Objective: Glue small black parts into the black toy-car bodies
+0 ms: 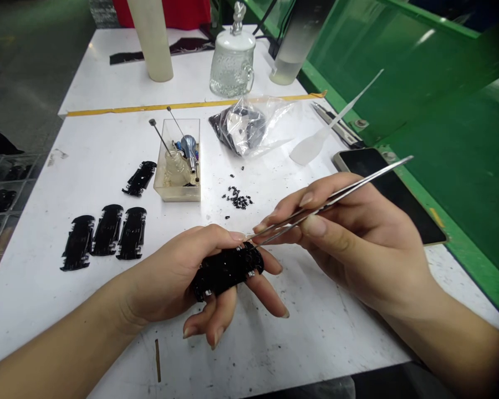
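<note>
My left hand (208, 277) holds a black toy car chassis (227, 270) with small silver parts along its sides, the thumb on its upper edge and the fingers beneath. Between the thumb and fingers of my right hand (349, 233) is a pair of metal tweezers (336, 197). Their tips reach the right end of the chassis; whether they grip a small part there is too fine to tell. Similar black chassis (108, 230) lie to the left, with another chassis (139, 178) farther back. Beyond my hands is a scatter of tiny black parts (238, 198).
A clear box (177, 192) with a small bottle and tools stands behind the chassis. Farther back are a plastic bag (245, 127), a white dropper (311, 145) and a glass jar (232, 64). A phone (393, 194) lies at right beside the green partition (399, 100).
</note>
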### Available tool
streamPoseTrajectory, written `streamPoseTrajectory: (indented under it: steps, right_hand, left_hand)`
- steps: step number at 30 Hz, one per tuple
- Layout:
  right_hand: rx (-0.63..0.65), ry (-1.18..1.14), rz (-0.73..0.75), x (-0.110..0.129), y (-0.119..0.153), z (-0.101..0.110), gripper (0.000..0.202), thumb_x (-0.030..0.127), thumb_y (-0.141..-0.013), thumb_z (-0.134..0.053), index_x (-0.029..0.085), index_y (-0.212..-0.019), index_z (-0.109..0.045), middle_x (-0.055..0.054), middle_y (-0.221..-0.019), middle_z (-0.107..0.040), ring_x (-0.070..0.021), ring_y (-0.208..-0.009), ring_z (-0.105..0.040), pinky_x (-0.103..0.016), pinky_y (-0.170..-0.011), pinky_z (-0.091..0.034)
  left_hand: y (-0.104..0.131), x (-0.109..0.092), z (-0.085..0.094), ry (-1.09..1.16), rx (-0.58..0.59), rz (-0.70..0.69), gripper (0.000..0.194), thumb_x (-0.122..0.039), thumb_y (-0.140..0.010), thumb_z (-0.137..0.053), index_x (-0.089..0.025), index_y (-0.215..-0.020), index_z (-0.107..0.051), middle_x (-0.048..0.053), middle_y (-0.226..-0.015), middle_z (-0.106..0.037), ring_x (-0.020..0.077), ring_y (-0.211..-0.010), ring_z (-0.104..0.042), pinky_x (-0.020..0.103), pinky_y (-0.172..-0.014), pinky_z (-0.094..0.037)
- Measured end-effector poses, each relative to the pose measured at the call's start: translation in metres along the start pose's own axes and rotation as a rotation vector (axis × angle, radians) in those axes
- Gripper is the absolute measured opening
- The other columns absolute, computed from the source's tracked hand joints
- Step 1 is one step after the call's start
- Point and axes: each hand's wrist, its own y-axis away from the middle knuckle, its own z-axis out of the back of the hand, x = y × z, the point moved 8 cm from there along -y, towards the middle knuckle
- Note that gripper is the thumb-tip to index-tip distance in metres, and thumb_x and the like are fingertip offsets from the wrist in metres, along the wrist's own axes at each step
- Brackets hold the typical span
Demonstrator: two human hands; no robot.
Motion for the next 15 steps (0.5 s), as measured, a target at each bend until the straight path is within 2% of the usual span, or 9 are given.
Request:
streamPoseTrajectory:
  steps: [15]
  right_hand:
    - [0.004,0.018,0.028,0.0004,0.0009,-0.0012,0.01,0.016,-0.099,-0.066,0.025,-0.102,-0.065,0.001,-0.101,-0.076,-0.0169,-0.098,-0.077,-0.041,-0.088,-0.07]
  left_hand:
    - [0.0005,-0.0029,0.0019,-0.049,-0.029,-0.055,0.036,-0.035,-0.1,-0.046,-0.01,-0.1,-0.071,0.013,-0.084,-0.08,0.0087,-0.031,-0.054,0.013,-0.028,-0.035]
